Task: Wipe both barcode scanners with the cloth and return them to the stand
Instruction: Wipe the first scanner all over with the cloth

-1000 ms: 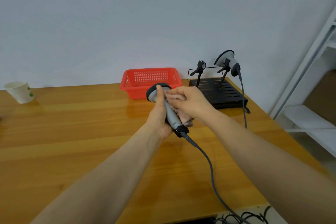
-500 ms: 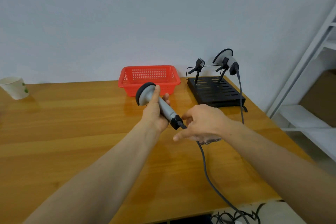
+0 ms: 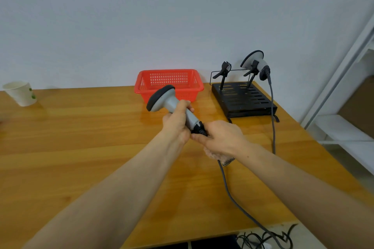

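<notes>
The left hand (image 3: 177,122) is closed around the grey handle of a scanner (image 3: 169,100), in the middle of the frame. It holds the scanner above the table (image 3: 81,147), with the dark head pointing to the upper left and the black cable end pointing to the lower right. The right hand (image 3: 221,139) is just beside it, at the lower right. Its fingers are curled on the cloth (image 3: 228,161); only a small checked corner of the cloth shows under the palm. One fingertip of this hand touches the black end of the scanner. The grey cable (image 3: 225,180) goes down from there to the lower edge of the frame.

The second scanner (image 3: 255,62) sits in the right clip of the black stand (image 3: 242,100), in the upper right, and its own cable hangs down beside the stand. The left clip (image 3: 225,68) holds nothing.

The red basket (image 3: 170,84) stands behind the hands, near the wall; of its inside only the mesh walls can be seen. A paper cup (image 3: 20,93) stands at the far left, and its inside cannot be seen.
</notes>
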Demonstrator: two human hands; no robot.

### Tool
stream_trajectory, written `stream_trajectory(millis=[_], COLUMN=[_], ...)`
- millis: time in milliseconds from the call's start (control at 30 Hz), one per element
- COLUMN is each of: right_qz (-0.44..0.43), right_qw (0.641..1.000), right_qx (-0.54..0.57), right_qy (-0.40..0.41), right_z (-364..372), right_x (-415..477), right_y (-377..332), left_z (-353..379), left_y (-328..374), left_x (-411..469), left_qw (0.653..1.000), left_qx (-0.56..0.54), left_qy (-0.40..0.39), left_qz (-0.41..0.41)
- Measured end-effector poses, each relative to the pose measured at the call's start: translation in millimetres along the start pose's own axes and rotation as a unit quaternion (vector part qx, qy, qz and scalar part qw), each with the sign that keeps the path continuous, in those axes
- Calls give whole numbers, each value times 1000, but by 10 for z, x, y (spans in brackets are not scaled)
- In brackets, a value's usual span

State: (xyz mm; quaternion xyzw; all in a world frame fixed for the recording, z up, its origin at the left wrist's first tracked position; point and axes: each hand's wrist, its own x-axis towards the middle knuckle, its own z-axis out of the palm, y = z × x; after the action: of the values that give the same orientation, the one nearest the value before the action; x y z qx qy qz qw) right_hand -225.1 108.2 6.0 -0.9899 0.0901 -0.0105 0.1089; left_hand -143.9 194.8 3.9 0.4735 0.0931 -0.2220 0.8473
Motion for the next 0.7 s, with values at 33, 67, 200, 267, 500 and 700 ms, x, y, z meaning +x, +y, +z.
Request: stream_trajectory(millis=[33,67,200,267,500,700], right_qz=[1,1,2,3,15,17], right_qw=[1000,1000,1000,999,984,915], right_qx=[0,1,21,25,175,392], right_qy=[5,8,24,27,-41,-89], right_z=[-1,-5,-1,-17,89,-144], right_x=[8,18,57,79,104,141], right_y=[-1,-4,-25,-42,-59,26], left_z=[13,22,46,56,-12,28], left_y=[7,13,18,37,45,111], left_x=[-11,-15,-26,-28,-9,30], left_qw=[1000,1000,999,999,994,982], left_qx=[-8,-16,32,43,104,190], left_qy=[-3,-6,-5,-9,4,-17], left_qz=[3,4,10,14,28,1])
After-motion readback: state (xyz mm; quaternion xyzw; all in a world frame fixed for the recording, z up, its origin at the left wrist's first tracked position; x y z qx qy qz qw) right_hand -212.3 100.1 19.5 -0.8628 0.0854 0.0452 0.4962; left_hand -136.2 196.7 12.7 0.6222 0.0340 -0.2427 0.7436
